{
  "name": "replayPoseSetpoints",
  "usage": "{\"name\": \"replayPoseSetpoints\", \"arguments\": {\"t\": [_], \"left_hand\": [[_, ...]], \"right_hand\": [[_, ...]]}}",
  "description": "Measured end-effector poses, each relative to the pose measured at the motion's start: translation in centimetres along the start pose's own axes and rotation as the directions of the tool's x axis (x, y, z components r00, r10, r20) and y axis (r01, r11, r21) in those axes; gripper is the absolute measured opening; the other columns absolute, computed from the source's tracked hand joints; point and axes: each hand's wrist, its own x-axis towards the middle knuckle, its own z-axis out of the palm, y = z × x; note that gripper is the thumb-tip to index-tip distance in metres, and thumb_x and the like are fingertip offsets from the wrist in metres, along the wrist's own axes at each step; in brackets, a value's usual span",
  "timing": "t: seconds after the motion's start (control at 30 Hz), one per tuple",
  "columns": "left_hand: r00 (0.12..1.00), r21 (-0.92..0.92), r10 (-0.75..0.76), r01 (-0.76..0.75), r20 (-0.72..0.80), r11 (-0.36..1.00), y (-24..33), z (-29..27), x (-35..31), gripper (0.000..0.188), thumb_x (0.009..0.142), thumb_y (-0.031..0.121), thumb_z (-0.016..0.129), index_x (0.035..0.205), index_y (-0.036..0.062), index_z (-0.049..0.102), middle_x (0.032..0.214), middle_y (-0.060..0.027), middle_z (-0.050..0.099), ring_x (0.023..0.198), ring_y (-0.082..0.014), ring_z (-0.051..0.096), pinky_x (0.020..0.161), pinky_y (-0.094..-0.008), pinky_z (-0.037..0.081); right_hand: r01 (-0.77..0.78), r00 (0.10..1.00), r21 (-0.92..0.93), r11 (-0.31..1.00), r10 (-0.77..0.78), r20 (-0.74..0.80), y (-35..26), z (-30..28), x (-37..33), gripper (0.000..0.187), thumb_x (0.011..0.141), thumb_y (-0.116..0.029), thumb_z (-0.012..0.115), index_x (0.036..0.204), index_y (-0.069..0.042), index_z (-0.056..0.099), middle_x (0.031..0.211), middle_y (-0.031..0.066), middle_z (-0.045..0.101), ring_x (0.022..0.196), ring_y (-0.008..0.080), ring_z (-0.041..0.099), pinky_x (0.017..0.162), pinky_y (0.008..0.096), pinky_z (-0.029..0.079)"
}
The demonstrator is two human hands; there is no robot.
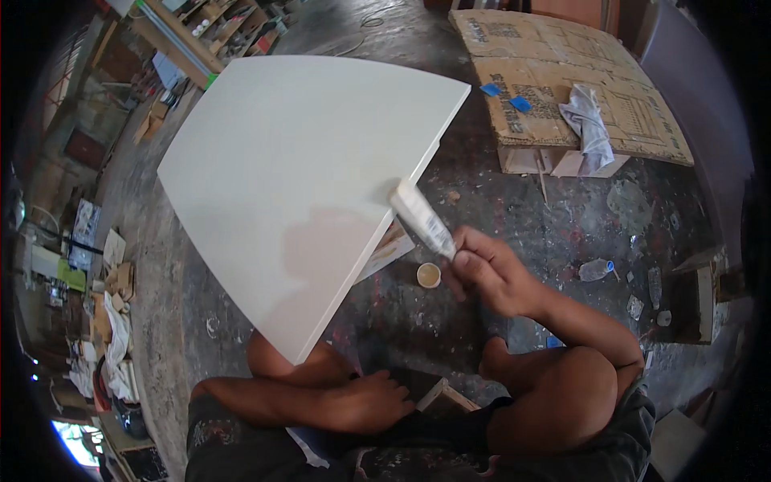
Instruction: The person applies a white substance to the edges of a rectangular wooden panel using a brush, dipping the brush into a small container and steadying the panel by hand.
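My right hand (494, 269) grips a pale paintbrush (422, 218), slightly blurred, its cream tip against or just over the right edge of a large white panel (297, 153). Whether the tip touches the panel is hard to tell. The panel lies tilted in front of me, its near corner by my left knee, with a shadow across its lower part. Relaxed and holding nothing, my left hand (373, 402) lies across my lap with its fingers extended. A small cup (429, 275) of cream-coloured liquid stands on the floor below my right hand.
A cardboard-covered low bench (578, 72) at the back right bears a white rag (588, 120) and blue tape pieces. A plastic bottle (596, 270) and scraps lie on the stained floor (554, 225). Shelves (217, 28) stand at the back left; clutter lines the left side.
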Motion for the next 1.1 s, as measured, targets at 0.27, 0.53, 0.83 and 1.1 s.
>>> {"name": "replayPoseSetpoints", "arguments": {"t": [0.27, 0.53, 0.83, 1.1], "left_hand": [[0.997, -0.021, -0.032, 0.033, 0.063, 0.999, 0.5, 0.2, 0.5, 0.028, 0.095, 0.017, 0.058, 0.119, 0.0058, 0.069, 0.113, -0.0139, 0.069, 0.107, -0.0295, 0.068, 0.096, -0.0436, 0.049], [1.000, 0.002, -0.005, 0.005, 0.009, 1.000, 0.5, -0.1, 0.6, 0.023, 0.096, 0.017, 0.058, 0.112, 0.0069, 0.070, 0.103, -0.0123, 0.070, 0.099, -0.0289, 0.071, 0.090, -0.0434, 0.051], [1.000, -0.004, -0.021, 0.021, -0.013, 1.000, 0.3, 0.4, 0.7, 0.021, 0.095, 0.016, 0.058, 0.111, 0.0073, 0.070, 0.102, -0.0135, 0.069, 0.099, -0.0304, 0.070, 0.090, -0.0436, 0.050], [0.998, 0.000, -0.053, 0.054, 0.045, 0.999, 0.8, -0.4, 0.8, 0.022, 0.095, 0.017, 0.058, 0.111, 0.0071, 0.069, 0.102, -0.0140, 0.069, 0.100, -0.0319, 0.071, 0.092, -0.0451, 0.050]], "right_hand": [[0.122, 0.952, -0.212, 0.970, -0.054, 0.301, -0.7, 2.6, -1.2, 0.017, 0.112, -0.021, 0.049, 0.118, -0.007, 0.058, 0.079, 0.0073, 0.068, 0.071, 0.0222, 0.070, 0.068, 0.0381, 0.055], [-0.061, 0.952, -0.192, 0.980, 0.115, 0.284, -2.2, 3.2, -2.0, 0.018, 0.113, -0.020, 0.048, 0.117, -0.005, 0.057, 0.080, 0.0064, 0.070, 0.071, 0.0213, 0.071, 0.068, 0.0378, 0.056], [-0.055, 0.993, -0.094, 0.994, 0.064, 0.096, -2.2, 3.0, -2.4, 0.017, 0.112, -0.020, 0.049, 0.116, -0.006, 0.057, 0.078, 0.0042, 0.071, 0.066, 0.0190, 0.070, 0.066, 0.0354, 0.056], [-0.063, 0.980, -0.105, 0.992, 0.082, 0.181, -3.2, 2.9, -2.8, 0.017, 0.112, -0.020, 0.049, 0.116, -0.005, 0.057, 0.078, 0.0035, 0.072, 0.063, 0.0162, 0.068, 0.063, 0.0339, 0.055]]}}
